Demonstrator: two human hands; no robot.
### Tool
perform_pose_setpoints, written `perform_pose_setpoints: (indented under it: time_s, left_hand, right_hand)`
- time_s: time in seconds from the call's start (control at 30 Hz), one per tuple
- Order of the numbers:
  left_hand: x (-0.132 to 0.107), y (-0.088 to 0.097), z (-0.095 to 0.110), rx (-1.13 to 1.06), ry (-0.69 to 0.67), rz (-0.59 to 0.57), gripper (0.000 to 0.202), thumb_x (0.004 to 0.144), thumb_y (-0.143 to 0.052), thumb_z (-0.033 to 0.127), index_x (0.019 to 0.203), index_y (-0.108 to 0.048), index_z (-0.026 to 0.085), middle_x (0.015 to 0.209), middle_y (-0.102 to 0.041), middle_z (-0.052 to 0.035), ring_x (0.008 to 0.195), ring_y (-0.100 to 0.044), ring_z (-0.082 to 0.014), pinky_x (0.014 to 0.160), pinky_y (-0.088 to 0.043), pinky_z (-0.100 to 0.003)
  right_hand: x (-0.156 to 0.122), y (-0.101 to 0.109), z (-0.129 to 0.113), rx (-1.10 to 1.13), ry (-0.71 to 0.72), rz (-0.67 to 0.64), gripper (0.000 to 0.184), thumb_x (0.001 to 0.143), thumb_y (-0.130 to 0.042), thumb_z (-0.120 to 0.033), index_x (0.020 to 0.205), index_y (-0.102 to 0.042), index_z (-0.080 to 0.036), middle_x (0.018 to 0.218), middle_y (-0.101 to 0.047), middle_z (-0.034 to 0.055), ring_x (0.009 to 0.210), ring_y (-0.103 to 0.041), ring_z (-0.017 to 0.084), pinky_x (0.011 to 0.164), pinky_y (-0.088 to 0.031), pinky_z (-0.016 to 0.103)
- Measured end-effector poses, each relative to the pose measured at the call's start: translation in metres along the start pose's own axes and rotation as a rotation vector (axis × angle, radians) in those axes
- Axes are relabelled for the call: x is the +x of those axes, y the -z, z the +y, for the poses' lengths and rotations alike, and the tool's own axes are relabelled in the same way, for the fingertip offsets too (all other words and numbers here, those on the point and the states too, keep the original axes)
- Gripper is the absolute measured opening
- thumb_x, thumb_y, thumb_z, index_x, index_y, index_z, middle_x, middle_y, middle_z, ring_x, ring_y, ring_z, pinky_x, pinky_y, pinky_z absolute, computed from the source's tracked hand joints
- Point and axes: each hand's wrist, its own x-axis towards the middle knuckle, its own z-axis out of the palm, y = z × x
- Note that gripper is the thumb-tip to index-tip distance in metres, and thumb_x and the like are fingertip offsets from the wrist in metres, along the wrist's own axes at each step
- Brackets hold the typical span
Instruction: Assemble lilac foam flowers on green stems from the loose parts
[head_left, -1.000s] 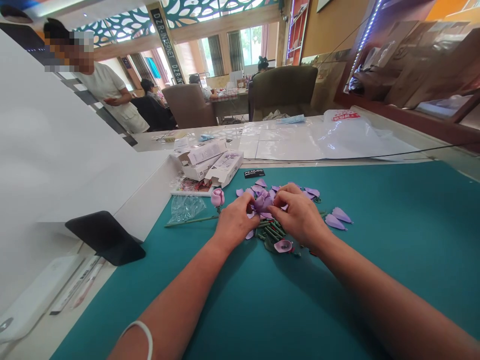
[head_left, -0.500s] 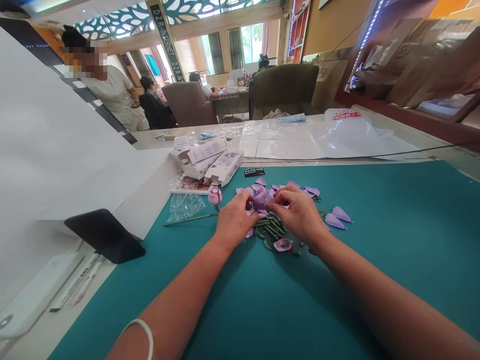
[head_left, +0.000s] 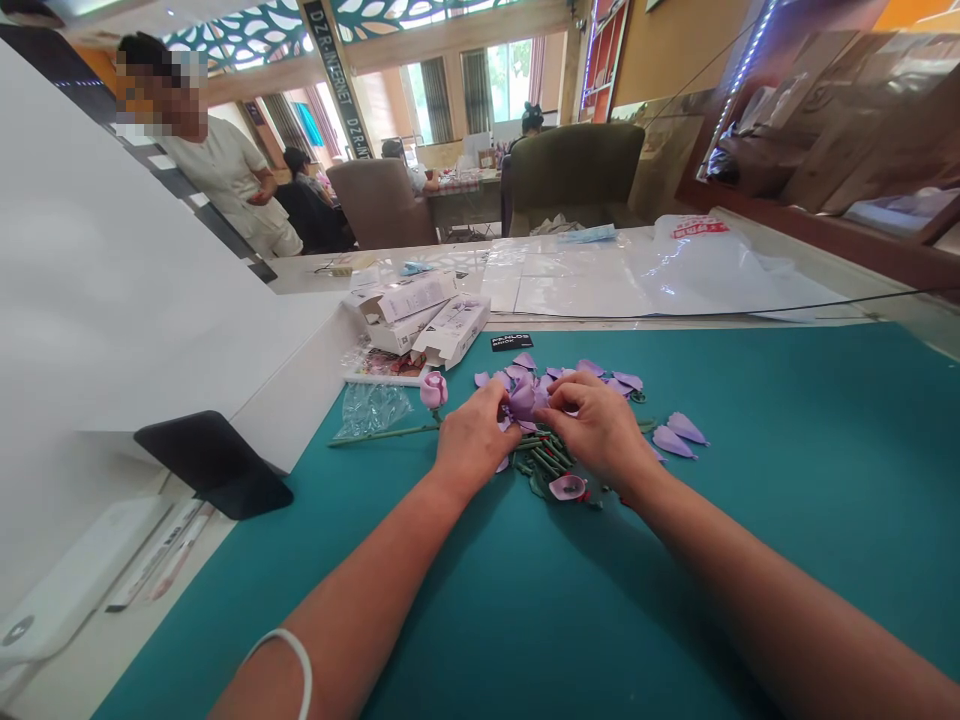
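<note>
Between my two hands is a purple toy flower (head_left: 525, 398) with overlapping petals. My left hand (head_left: 474, 435) is closed around its left side, thumb and fingers gripping it. Pinched fingers of my right hand (head_left: 592, 412) press at its right side; whether they hold a separate petal is hidden. Loose purple petals (head_left: 681, 436) lie to the right and behind the hands. Below the flower is a pile of green stem pieces (head_left: 546, 456), with a pale pink cup-shaped petal (head_left: 568, 488) at its near edge. A pink rosebud on a green stem (head_left: 433, 390) lies to the left.
White boxes (head_left: 450, 328) and a crumpled clear bag (head_left: 373, 408) lie at the back left of the green mat (head_left: 480, 620). A black tablet-like stand (head_left: 214, 462) is at left. Plastic sheets (head_left: 585, 275) cover the back ledge. Another person (head_left: 225, 170) stands beyond the partition.
The camera view has shifted slightly. Both hands stay on the purple flower with almost the same grip. The standing person's arm has moved a little.
</note>
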Motion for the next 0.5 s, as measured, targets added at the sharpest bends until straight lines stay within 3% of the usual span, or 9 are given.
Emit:
perform_pose_setpoints:
  time_s: [0.5]
  left_hand:
    - [0.0026,0.0015,-0.0033,-0.06,-0.004,0.004,0.015,0.073,-0.059,0.023,0.082,-0.047,0.024,0.084,-0.064,0.0013,0.076,-0.06,-0.0182,0.06,-0.037,-0.027]
  right_hand:
    - [0.003,0.0081,-0.0076,0.025,-0.062,-0.076,0.014,0.073,-0.069,-0.024,0.061,-0.063,-0.02,0.083,-0.064,0.0026,0.074,-0.059,0.017,0.067,-0.043,0.03]
